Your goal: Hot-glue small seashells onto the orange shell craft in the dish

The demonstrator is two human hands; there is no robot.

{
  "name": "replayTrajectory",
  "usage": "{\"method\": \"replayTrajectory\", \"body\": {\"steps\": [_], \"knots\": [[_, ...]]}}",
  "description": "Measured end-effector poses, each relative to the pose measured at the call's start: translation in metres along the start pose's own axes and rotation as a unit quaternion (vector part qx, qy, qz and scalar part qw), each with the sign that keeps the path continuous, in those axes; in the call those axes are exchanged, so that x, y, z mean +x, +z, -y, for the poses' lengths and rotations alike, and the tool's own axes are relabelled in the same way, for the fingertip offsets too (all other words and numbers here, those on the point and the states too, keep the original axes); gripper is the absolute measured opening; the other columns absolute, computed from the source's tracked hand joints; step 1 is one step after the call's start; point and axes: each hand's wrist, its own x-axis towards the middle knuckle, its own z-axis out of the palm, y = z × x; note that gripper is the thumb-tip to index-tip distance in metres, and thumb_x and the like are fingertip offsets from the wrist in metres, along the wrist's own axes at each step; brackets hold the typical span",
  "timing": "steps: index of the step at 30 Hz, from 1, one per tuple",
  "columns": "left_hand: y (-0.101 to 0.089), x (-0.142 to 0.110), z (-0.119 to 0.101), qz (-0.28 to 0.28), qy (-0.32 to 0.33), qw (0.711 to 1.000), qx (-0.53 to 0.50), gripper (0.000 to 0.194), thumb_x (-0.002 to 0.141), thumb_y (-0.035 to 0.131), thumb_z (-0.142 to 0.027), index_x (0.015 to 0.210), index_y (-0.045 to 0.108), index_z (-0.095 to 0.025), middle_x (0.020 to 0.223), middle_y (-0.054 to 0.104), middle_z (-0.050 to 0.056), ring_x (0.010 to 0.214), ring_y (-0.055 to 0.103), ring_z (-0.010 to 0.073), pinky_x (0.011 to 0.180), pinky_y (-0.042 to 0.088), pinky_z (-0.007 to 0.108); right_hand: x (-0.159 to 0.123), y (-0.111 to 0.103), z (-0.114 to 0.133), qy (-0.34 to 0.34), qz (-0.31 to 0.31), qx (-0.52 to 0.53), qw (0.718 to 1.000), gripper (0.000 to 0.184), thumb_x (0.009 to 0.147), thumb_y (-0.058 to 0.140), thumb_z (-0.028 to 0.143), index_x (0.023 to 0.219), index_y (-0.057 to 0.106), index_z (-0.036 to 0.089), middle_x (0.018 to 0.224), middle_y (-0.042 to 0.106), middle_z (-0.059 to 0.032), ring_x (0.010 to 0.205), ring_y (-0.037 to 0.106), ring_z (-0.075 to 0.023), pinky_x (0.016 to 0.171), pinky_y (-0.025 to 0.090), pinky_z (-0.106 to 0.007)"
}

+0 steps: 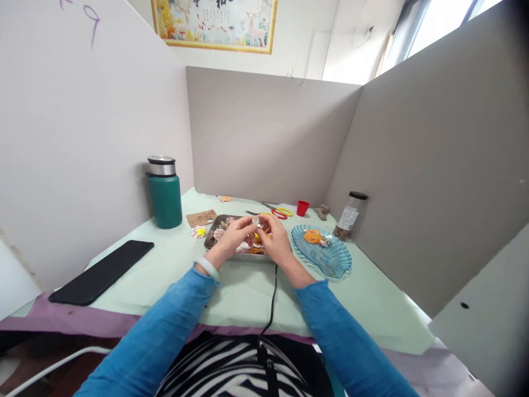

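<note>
Both my hands meet above a metal tray [212, 243] at the middle of the table. Between the fingertips is a small, pale, round piece [256, 220], too small to tell its kind. My left hand [236, 234] pinches it from the left and wears a pale bangle at the wrist. From the other side, my right hand [273, 237] also has its fingers closed on it. Seashells [219, 234] and some yellow and orange pieces lie in the tray, partly hidden by my hands.
Left stand a green bottle [165, 201] and a black flat case [103, 273]. A blue shell-shaped plate [341, 259] holds an orange piece [313, 236]. Behind are scissors [279, 214], a red cup [302, 208] and a jar [349, 218]. Grey partitions [268, 132] enclose the table. A black cable [273, 300] crosses the front.
</note>
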Motion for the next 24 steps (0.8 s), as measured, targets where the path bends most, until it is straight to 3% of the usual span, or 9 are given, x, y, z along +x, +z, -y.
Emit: {"method": "replayTrajectory", "body": {"steps": [6,11,16,24], "knots": [[-0.004,0.0016,0.0047,0.008,-0.006,0.999,-0.037,0.048,0.073,0.073,-0.039,0.112,0.063,-0.012,0.072,0.059,-0.001,0.052,0.051,0.0075,0.051,0.043,0.022,0.0005,0.0,-0.0003,0.007,-0.002,0.013,1.0,0.024,0.086,0.055,0.023,0.11,0.062,0.021,0.099,0.061,-0.0061,0.079,0.057,-0.0182,0.075,0.049,-0.033],[-0.0048,0.001,0.0006,-0.011,-0.025,0.998,-0.057,0.045,0.071,0.075,-0.043,0.103,0.063,-0.013,0.061,0.054,-0.004,0.048,0.049,0.0078,0.049,0.04,0.021,-0.0006,0.0004,-0.0025,0.009,-0.027,0.032,0.999,0.022,0.086,0.058,0.025,0.107,0.063,0.021,0.098,0.062,-0.0052,0.08,0.058,-0.0177,0.073,0.049,-0.031],[-0.0018,-0.0007,-0.003,-0.047,-0.023,0.999,-0.01,0.043,0.068,0.075,-0.043,0.097,0.061,-0.013,0.066,0.055,-0.004,0.045,0.046,0.0059,0.046,0.038,0.021,-0.002,-0.0004,-0.0038,-0.001,-0.064,0.02,0.998,0.012,0.09,0.053,0.027,0.092,0.064,0.021,0.09,0.062,-0.0038,0.076,0.056,-0.0166,0.071,0.047,-0.031],[0.0001,-0.0006,0.0002,-0.045,0.023,0.996,0.074,0.042,0.073,0.072,-0.041,0.101,0.063,-0.011,0.063,0.047,-0.006,0.044,0.044,0.0055,0.044,0.035,0.021,-0.0012,0.0012,-0.0057,0.003,-0.065,0.004,0.998,0.011,0.089,0.054,0.026,0.086,0.063,0.021,0.087,0.062,-0.0033,0.079,0.058,-0.0172,0.073,0.046,-0.03]]}}
